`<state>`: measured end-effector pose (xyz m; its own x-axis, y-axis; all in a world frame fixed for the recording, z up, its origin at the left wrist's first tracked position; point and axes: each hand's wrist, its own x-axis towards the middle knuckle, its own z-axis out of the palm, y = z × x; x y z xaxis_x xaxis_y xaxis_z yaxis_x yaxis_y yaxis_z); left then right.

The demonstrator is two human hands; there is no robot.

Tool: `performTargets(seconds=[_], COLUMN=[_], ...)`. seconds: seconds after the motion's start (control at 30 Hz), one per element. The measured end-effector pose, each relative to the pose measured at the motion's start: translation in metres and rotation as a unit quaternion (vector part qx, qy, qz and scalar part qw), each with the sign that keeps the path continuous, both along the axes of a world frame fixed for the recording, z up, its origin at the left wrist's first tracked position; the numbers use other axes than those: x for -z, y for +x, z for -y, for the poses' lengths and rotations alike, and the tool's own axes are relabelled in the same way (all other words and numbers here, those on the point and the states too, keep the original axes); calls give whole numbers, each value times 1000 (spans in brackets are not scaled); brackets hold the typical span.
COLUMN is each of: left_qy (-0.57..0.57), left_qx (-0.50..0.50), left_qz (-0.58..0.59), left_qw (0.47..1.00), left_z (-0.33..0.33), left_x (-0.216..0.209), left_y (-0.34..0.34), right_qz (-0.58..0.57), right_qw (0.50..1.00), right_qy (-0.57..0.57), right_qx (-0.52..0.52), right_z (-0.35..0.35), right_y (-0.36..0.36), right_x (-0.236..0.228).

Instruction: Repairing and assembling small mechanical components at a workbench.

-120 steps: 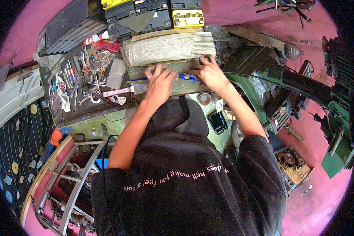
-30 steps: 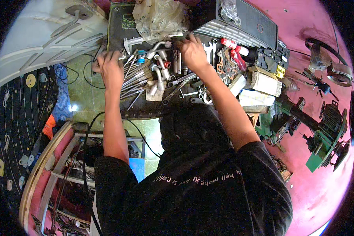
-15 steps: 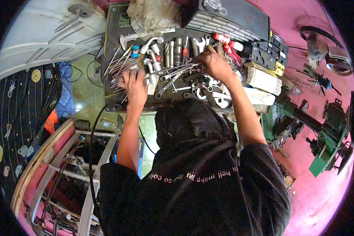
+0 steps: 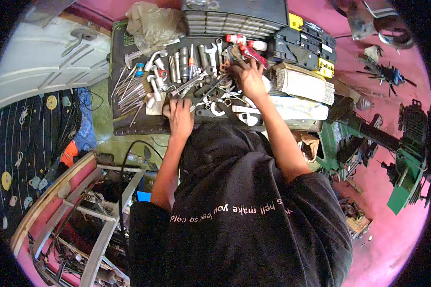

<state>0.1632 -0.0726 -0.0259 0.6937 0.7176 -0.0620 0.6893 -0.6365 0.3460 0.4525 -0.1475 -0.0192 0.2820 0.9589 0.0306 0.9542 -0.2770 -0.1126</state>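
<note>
My left hand rests at the near side of the tool spread, fingers bent downward beside the ends of some combination wrenches; what is under its fingertips is hidden. Farther right, my right hand reaches in with curled fingers among dark metal tools, close to a red-handled tool. Its fingertips are partly covered, so I cannot make out what they grip. Between the hands lie several wrenches and small loose metal parts. Beyond them stand sockets and an open-end wrench.
Thin metal rods are bunched at the left, next to a blue-capped piece. A drawer cabinet and crumpled plastic bag line the back. Black-and-yellow cases and a stack of cardboard stand right.
My left hand has left the metal rods and moved right to the wrenches. My right hand stays among the tools near the red handle. The whole view has shifted.
</note>
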Motion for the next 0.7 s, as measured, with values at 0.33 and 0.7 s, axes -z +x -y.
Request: performTargets(seconds=[0.33,0.7], left_qy=[-72,27], left_qx=[56,265], left_qz=[-12,127], left_qw=[996,955], left_z=[-26,-114], left_x=[-22,-11], left_y=[13,108], right_qz=[-60,-88], right_qw=[995,987], right_qy=[61,-62], right_qx=[54,118], right_z=[49,33], right_y=[-44,-125], right_x=[-41,-44])
